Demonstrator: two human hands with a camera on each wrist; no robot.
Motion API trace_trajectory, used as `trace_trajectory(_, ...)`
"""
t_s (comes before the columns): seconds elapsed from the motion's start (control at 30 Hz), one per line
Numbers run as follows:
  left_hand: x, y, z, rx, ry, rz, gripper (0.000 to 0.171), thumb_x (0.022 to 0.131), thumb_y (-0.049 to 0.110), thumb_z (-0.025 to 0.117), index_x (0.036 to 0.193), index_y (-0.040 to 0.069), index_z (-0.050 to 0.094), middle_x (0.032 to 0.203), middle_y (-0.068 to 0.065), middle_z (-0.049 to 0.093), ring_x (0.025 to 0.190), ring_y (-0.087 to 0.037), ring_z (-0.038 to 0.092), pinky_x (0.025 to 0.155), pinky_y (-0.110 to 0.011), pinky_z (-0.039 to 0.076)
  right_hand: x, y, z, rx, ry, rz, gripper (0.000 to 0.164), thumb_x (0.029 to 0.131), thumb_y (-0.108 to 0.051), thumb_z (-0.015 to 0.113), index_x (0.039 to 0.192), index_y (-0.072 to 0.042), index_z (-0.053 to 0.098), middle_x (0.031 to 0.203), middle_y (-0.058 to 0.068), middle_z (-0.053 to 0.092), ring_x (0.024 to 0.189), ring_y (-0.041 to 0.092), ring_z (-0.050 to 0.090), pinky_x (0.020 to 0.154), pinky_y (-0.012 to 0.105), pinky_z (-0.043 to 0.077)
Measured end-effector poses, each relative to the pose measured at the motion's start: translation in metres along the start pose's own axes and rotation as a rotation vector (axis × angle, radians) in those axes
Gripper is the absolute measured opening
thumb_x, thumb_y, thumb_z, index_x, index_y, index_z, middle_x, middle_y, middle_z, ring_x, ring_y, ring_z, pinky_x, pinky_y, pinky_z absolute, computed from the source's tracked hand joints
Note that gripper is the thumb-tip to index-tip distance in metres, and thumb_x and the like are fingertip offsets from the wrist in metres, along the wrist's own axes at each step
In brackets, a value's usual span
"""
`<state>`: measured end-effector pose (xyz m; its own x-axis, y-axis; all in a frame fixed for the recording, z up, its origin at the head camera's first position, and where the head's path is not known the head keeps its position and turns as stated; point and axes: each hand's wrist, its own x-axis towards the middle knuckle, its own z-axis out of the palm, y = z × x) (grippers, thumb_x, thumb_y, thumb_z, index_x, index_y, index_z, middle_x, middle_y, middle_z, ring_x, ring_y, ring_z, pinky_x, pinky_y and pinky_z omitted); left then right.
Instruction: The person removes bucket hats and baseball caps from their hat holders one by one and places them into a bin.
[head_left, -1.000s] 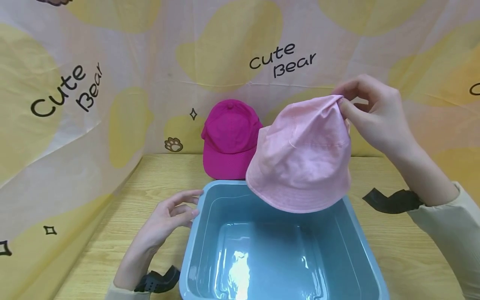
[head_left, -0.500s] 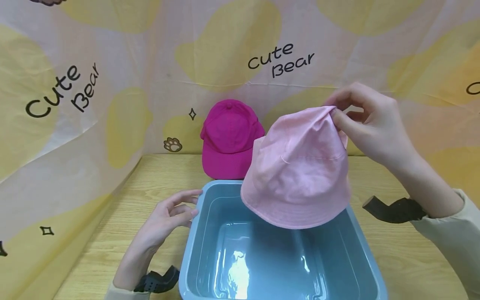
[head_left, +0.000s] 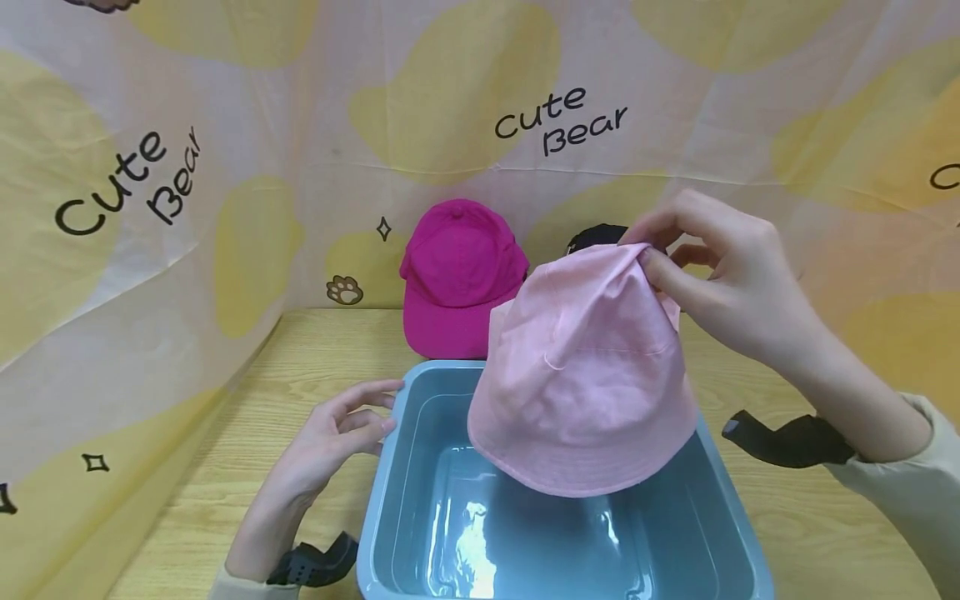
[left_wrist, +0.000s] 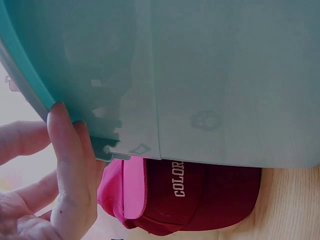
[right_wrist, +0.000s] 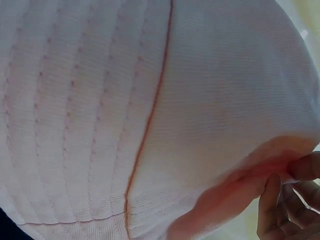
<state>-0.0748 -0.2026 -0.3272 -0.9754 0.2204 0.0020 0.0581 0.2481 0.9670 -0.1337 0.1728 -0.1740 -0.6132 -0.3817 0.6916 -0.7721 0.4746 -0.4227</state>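
A pale pink bucket hat (head_left: 585,375) hangs brim down over the far right part of a blue plastic basin (head_left: 397,500). My right hand (head_left: 720,283) pinches the top of its crown between thumb and fingers. The right wrist view is mostly filled by the hat's stitched brim and side (right_wrist: 90,110), with the pinching fingers (right_wrist: 285,200) at lower right. At the basin's left rim my left hand (head_left: 345,425) rests with loosely bent fingers; in the left wrist view its fingertips (left_wrist: 59,112) touch the rim from outside.
Behind the basin a magenta cap (head_left: 457,275) leans against the printed cloth backdrop (head_left: 420,100). A black item (head_left: 596,236) shows partly behind the bucket hat. In the left wrist view a dark red cap (left_wrist: 200,200) with lettering lies past the basin. The wooden table (head_left: 322,342) extends on both sides.
The right hand has lowered the bucket hat and shifted it slightly left over the basin. A black item has come into sight behind it. My left hand stays at the rim.
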Motion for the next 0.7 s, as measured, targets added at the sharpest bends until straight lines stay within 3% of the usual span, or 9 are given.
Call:
trace_trajectory(0.57,0.003,0.0,0.002,-0.002,0.013,-0.021,0.048,0.091,0.014,0.063,0.137,0.008,0.049,0.123,-0.017,0.054,0.086,-0.015,0.069,0.076,-0.038,0.058,-0.009,-0.005,0.009,-0.007,-0.084,-0.126,0.027,0.079,0.01,0.067,0.095,-0.012,0.069,0.089,-0.011,0.062,0.079,-0.002,0.056,0.067,0.009,0.05)
trace_trajectory(0.7,0.003,0.0,0.002,-0.004,0.018,-0.03,0.048,0.091,0.015,0.064,0.137,0.009,0.05,0.123,-0.016,0.055,0.087,-0.014,0.069,0.076,-0.038,0.058,-0.01,-0.012,0.009,-0.018,-0.121,-0.124,0.026,0.08,0.009,0.064,0.094,-0.013,0.068,0.09,-0.012,0.062,0.077,-0.002,0.055,0.067,0.01,0.05)
